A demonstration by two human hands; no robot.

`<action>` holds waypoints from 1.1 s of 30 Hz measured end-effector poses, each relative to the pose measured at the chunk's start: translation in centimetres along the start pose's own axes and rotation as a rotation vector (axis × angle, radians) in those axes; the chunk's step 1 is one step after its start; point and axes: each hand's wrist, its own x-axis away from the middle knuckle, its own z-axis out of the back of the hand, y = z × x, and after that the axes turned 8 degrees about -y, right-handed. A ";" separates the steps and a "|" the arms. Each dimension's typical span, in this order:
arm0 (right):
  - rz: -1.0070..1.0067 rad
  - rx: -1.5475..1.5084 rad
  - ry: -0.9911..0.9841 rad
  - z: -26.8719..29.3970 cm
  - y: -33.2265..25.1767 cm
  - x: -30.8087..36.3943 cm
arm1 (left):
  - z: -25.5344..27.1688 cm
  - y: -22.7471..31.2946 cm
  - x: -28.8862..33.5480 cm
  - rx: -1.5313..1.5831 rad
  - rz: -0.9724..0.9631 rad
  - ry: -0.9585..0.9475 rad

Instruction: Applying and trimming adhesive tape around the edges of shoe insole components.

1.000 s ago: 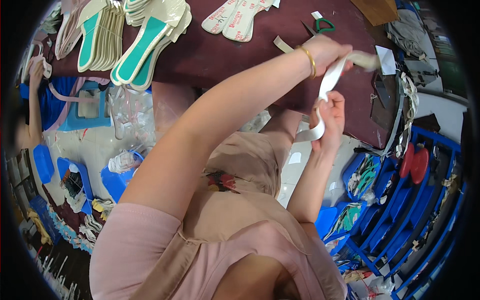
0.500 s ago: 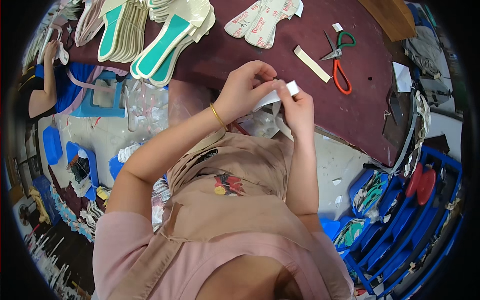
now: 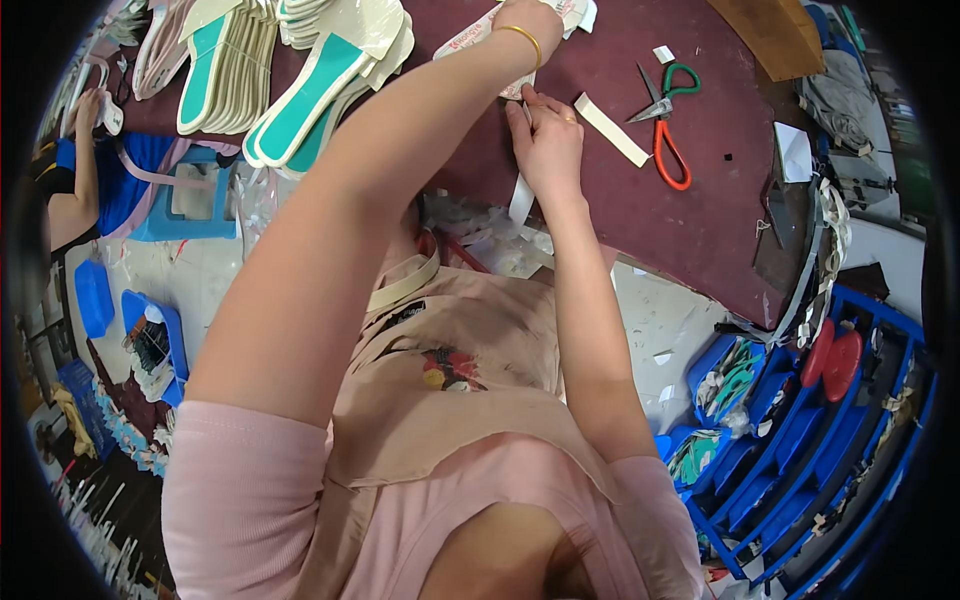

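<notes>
My left hand [image 3: 535, 25] reaches out over the maroon table [image 3: 700, 215] and presses down on a pale shoe insole [image 3: 470, 35] near the far edge. My right hand [image 3: 548, 140] is closed on a white strip [image 3: 520, 195] whose loose end hangs down below the fist toward my lap. A second cream strip [image 3: 612, 130] lies flat on the table just right of that hand. Orange and green handled scissors [image 3: 665, 120] rest further right.
Stacks of teal and cream insoles [image 3: 300, 85] cover the table's left end. Another person's arm in blue [image 3: 75, 190] is at far left beside a blue stool [image 3: 195, 195]. Blue bins [image 3: 800, 430] with parts stand at lower right. A white paper piece [image 3: 795, 150] lies near the table's right edge.
Both hands moved from in front of my chest out onto the table. The left hand now presses the insole, and the right hand carries the white strip up beside it.
</notes>
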 end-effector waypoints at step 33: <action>-0.698 -1.603 -0.324 6.4 -3.2 5.5 | 8.4 0.0 23.4 1.229 -0.016 0.160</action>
